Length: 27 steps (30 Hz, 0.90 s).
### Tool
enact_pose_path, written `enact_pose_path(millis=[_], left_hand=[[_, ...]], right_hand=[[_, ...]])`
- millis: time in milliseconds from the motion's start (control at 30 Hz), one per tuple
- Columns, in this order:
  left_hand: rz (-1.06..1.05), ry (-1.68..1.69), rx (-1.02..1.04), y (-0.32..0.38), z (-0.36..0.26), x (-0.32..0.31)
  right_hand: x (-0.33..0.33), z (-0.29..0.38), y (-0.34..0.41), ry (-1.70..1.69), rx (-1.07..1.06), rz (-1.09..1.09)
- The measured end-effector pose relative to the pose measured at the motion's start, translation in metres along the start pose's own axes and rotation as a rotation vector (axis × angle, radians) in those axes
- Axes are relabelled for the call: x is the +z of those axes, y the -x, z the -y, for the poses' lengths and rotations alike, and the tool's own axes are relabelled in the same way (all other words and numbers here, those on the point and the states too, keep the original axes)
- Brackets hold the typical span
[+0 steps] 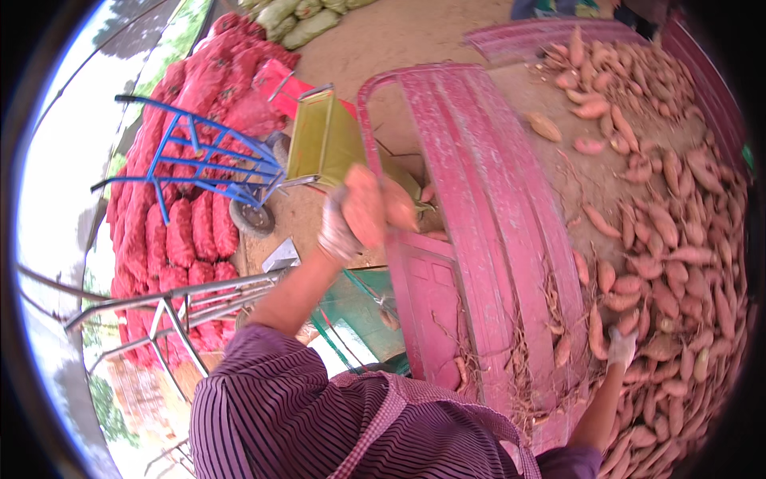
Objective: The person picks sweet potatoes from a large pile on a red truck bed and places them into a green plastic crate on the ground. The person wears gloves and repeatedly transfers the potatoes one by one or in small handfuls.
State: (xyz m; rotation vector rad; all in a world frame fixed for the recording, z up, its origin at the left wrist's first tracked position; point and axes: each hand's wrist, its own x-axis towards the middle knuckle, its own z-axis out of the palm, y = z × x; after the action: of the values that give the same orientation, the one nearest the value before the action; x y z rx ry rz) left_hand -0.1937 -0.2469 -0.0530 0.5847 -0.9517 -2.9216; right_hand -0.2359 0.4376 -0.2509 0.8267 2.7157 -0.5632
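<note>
My left hand [340, 223], in a pale glove, grips two blurred sweet potatoes: a nearer sweet potato [364, 206] and a sweet potato [398, 206] beside it. They are held up by the rounded end of a pink ribbed metal panel [479, 179], near a yellow-green sack [323, 138] on a metal frame. On the far right, my gloved right hand [622, 350] has its fingers about a small sweet potato [628, 323] at the edge of a large pile of sweet potatoes [670, 293]. Dry roots [520, 359] lie along the panel's lower part.
A blue hand truck [209, 158] stands left of the sack, before stacked red mesh sacks [179, 239]. Metal rails [179, 299] run at the lower left. Pale green sacks [311, 27] lie at the back. Part of another person [556, 9] shows at the top right.
</note>
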Motion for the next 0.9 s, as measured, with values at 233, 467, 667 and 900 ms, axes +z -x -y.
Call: enact_pose_path(millis=[233, 467, 667, 900], left_hand=[[-0.54, -0.932, 0.405, -0.039, -0.23, -0.091], [-0.104, -0.916, 0.29, -0.119, -0.034, 0.027], [0.222, -0.513, -0.235, 0.023, 0.227, 0.133], [0.072, -0.3, -0.445, 0.032, 0.292, 0.12]], right_hand=[[0.008, -0.008, 0.085, -0.928, -0.127, -0.001], [-0.047, 0.115, 0.19, -0.823, -0.185, 0.201], [-0.066, 0.196, 0.237, -0.318, -0.813, 0.117], [-0.069, 0.154, 0.234, -0.203, -0.403, 0.548]])
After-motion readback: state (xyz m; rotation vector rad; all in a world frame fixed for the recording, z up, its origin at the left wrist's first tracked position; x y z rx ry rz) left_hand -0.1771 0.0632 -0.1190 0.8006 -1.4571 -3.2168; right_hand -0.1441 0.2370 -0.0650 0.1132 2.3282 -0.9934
